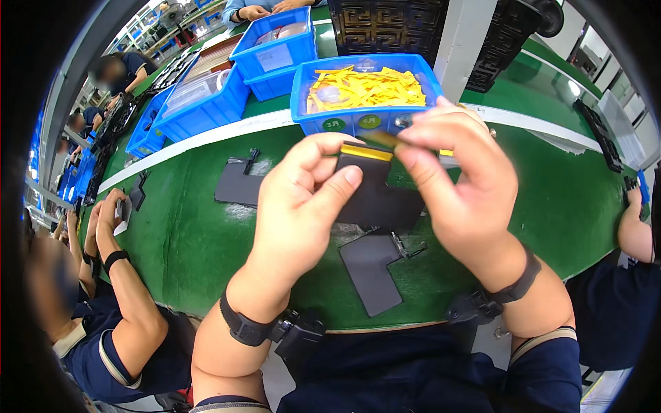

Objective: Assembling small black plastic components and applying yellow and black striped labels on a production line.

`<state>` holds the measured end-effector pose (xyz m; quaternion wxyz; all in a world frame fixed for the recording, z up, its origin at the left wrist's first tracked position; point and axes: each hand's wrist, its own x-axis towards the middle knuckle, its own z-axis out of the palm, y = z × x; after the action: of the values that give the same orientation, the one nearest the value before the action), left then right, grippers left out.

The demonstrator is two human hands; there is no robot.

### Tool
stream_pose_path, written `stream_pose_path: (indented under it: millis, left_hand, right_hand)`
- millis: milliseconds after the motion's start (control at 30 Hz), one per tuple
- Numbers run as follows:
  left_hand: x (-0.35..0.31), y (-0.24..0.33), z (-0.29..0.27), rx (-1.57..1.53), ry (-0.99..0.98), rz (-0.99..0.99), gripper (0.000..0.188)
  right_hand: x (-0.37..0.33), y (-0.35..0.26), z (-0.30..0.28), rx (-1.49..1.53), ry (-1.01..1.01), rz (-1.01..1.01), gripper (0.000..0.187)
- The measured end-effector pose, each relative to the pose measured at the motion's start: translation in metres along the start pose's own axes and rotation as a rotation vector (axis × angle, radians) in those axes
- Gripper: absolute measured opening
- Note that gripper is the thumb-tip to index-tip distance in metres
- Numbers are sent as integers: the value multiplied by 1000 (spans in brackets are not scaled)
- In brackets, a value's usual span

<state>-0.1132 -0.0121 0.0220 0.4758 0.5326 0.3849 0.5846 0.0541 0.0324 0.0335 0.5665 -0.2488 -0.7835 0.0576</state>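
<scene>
A flat black L-shaped piece [375, 196] is held up over the table by my left hand [299, 199], thumb on its face and fingers behind. A yellow strip [367, 152] runs along its top edge. Close by on the right, my right hand [465, 179] has thumb and fingers pinched together; they are smeared by motion. A thin blurred sliver shows at its fingertips, too unclear to name. Below on the green table [186, 255] lies a similar black piece [372, 272] with a short lead. Another one [239, 181] lies to the left.
A blue bin [296, 117] of yellow strips [368, 88] stands just beyond my hands, behind a white ledge [206, 141]. More blue bins [206, 110] stand at the far left. A white post [468, 51] rises behind. Co-workers' arms [131, 289] reach in from both sides.
</scene>
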Motion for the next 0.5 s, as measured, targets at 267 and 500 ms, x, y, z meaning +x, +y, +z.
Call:
stream_pose_path:
  millis: [267, 500]
  left_hand:
    - [-1, 0, -1, -64, -2, -33, 24]
    - [-7, -3, 10, 448, 130, 199, 23]
  right_hand:
    - [-7, -3, 6, 310, -114, 543, 10]
    - [-6, 5, 12, -56, -99, 159, 10]
